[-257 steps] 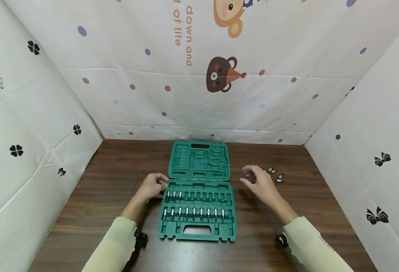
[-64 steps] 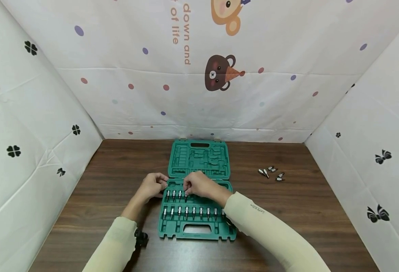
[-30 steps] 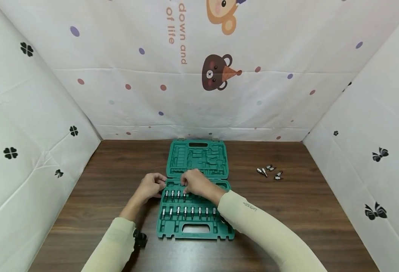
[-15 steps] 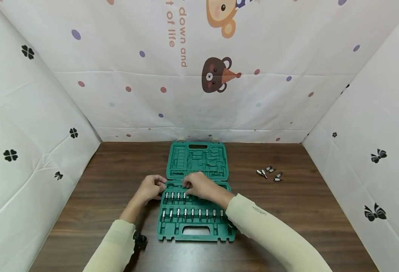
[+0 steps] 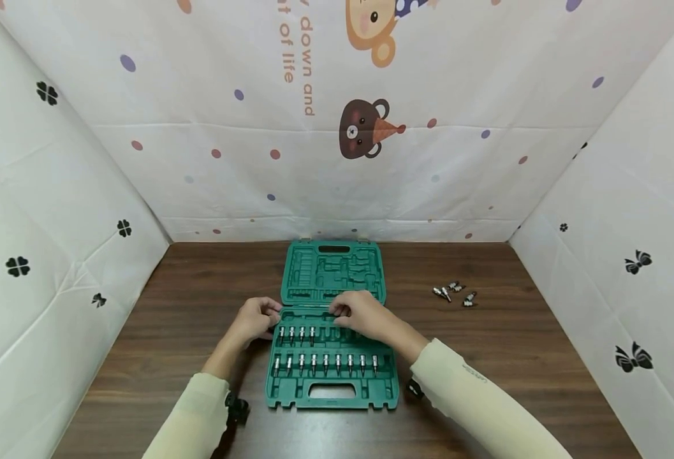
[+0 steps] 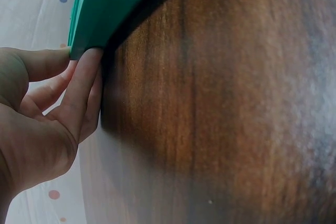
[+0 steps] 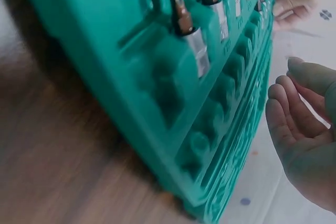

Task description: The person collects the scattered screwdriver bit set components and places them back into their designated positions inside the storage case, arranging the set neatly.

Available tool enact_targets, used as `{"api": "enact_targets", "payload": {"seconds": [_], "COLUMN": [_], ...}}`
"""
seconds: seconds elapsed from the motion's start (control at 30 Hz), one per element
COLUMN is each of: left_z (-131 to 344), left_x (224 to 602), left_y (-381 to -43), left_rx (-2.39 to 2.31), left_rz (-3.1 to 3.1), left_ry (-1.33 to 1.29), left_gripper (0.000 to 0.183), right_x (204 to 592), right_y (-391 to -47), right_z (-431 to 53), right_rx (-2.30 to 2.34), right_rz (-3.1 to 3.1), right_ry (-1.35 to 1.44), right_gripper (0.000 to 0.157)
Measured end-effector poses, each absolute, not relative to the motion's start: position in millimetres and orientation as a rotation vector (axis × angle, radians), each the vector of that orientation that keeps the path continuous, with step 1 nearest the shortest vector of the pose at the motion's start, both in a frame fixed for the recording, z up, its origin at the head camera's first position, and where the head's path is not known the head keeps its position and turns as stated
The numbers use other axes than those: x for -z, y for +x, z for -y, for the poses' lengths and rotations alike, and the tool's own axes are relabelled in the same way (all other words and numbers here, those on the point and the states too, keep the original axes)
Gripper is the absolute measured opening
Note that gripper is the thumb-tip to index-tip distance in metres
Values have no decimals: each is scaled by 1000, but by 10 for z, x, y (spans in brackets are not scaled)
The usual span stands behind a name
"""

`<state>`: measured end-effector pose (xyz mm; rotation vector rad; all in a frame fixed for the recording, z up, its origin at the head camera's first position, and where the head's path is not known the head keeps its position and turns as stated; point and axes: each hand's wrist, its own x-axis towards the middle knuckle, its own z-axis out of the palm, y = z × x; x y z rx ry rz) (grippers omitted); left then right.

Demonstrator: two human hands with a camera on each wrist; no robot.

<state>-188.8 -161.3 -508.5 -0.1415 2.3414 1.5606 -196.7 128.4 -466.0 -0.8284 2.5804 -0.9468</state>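
A green tool case lies unfolded on the brown table, holding bit sockets in two rows. The near row is long; the far row has its sockets grouped at the left. My left hand pinches the case's left edge near the hinge; the left wrist view shows thumb and a finger at its corner. Above the far row, my right hand hovers with loosely bent fingers and nothing between them. Close up in the right wrist view, a bit socket sits in its slot.
Several loose bit sockets lie on the table to the right of the case. The case's lid lies flat toward the back wall. White printed sheets stand around the table's back and sides.
One more bit socket now stands in the far row than at first. My right hand has let go of it and moved to the right. The left hand stays at the case's edge.
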Motion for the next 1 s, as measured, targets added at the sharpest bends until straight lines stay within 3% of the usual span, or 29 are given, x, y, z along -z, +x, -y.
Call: {"api": "enact_targets", "payload": {"seconds": [0.6,1.0], "left_z": [1625,1629], "left_x": [5120,5114], "left_y": [-1880,-1875], "left_rx": [-1586,-1581], "left_rz": [-2307,-2322], "left_ry": [-157,-142], "left_gripper": [18,18], "right_x": [4758,4844], "right_y": [-1848,-1798], "right_z": [-2145,-2796], "right_rx": [1180,1092], "right_rz": [-2830,-3123], "right_ry": [-692,-567], "right_gripper": [31,37]}}
